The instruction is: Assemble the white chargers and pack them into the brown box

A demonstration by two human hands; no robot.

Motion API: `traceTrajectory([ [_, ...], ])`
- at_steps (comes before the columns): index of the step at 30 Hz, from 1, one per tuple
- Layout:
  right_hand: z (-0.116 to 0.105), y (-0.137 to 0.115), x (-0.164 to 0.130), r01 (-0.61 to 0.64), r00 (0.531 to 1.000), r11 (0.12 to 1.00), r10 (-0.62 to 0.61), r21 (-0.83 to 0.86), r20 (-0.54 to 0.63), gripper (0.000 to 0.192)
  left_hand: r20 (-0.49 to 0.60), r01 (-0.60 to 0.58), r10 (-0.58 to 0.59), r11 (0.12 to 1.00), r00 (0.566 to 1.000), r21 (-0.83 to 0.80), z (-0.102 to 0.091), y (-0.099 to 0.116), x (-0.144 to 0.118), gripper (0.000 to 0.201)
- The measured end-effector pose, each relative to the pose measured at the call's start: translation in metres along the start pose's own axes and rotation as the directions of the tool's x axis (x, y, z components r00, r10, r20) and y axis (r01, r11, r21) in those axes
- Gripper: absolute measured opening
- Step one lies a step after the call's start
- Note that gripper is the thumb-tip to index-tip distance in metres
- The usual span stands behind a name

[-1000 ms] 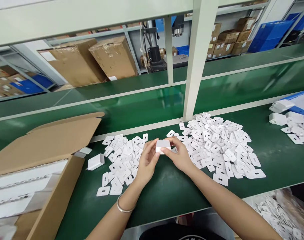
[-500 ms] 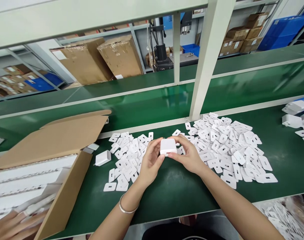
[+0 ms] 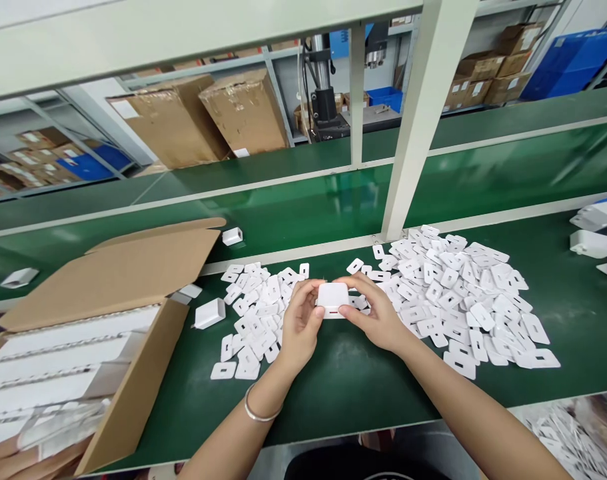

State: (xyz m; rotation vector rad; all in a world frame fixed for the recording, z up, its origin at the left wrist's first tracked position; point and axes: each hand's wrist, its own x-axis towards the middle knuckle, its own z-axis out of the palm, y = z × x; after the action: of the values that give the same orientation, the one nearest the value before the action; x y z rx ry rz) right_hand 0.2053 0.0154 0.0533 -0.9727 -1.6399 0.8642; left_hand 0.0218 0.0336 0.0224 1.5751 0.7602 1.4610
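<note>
At far L, a white block [image 3: 19,278] lies on the green strip [image 3: 283,217] behind the bench rail [image 3: 303,252]. Nearer, an open cardboard box [image 3: 150,393] holds white rows; another person's hand [image 3: 13,460], blurry & partly covered in white, is at its near end. A small white housing [image 3: 232,236] sits behind the rail, & a bigger loose housing [image 3: 210,313] on the green bench [image 3: 363,387] just R of the box. Next, a smaller pile of white slotted faceplates [image 3: 257,313]. Centre: L hand [image 3: 300,330], w/ a silver bangle [image 3: 260,419] on the wrist, & R hand [image 3: 378,317] pinch a white charger housing [image 3: 333,297] btwn thumbs & fingers, above the bench & btwn the piles, slot facing the wearer. R of it, a larger faceplate pile [image 3: 450,293] by the post's [image 3: 420,120] foot. Far R, more white housings [image 3: 590,243]; lower R, below bench edge, loose white pcs [image 3: 558,437].
</note>
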Motion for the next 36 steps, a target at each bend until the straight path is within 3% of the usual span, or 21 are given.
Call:
traceTrajectory([
  [6,0.003,0.007,-0.001,-0.064,0.998,0.998,0.064,-0.005,-0.025,0.032,0.024,0.134,-0.135,0.99,0.991,0.03,-0.001,-0.002,0.003,0.045],
  [11,0.003,0.009,0.0,-0.142,0.99,0.989,0.141,0.041,0.026,0.048,0.002,0.226,-0.226,0.973,0.974,0.054,-0.002,-0.005,0.002,0.053],
  [15,0.003,0.009,0.001,-0.07,0.998,0.997,0.07,-0.041,-0.008,0.044,0.03,0.164,-0.165,0.985,0.986,0.045,-0.002,-0.005,0.0,0.048],
  [19,0.006,0.016,-0.004,0.018,0.995,0.966,-0.043,-0.258,-0.09,0.049,0.091,0.032,-0.054,0.973,0.994,0.229,0.0,-0.004,-0.004,0.049],
  [21,0.007,0.022,-0.006,0.084,0.993,0.927,-0.109,-0.366,-0.048,0.051,0.076,0.019,-0.048,0.938,0.996,0.346,0.002,-0.005,-0.007,0.057],
  [24,0.01,0.028,-0.008,0.194,0.981,0.868,-0.183,-0.458,0.069,0.047,-0.004,0.1,-0.107,0.908,0.994,0.406,0.003,-0.007,-0.009,0.064],
  [31,0.015,0.027,-0.005,0.209,0.977,0.836,-0.164,-0.507,0.133,0.058,-0.043,0.221,-0.218,0.926,0.975,0.307,0.005,-0.01,-0.007,0.05],
  [34,0.015,0.028,-0.003,0.15,0.988,0.84,-0.116,-0.522,0.098,0.068,-0.061,0.246,-0.239,0.958,0.969,0.148,0.007,-0.016,-0.006,0.046],
  [36,0.012,0.033,-0.002,0.105,0.994,0.795,-0.1,-0.598,0.041,0.067,-0.109,0.303,-0.299,0.953,0.948,0.016,0.006,-0.022,-0.003,0.041],
])
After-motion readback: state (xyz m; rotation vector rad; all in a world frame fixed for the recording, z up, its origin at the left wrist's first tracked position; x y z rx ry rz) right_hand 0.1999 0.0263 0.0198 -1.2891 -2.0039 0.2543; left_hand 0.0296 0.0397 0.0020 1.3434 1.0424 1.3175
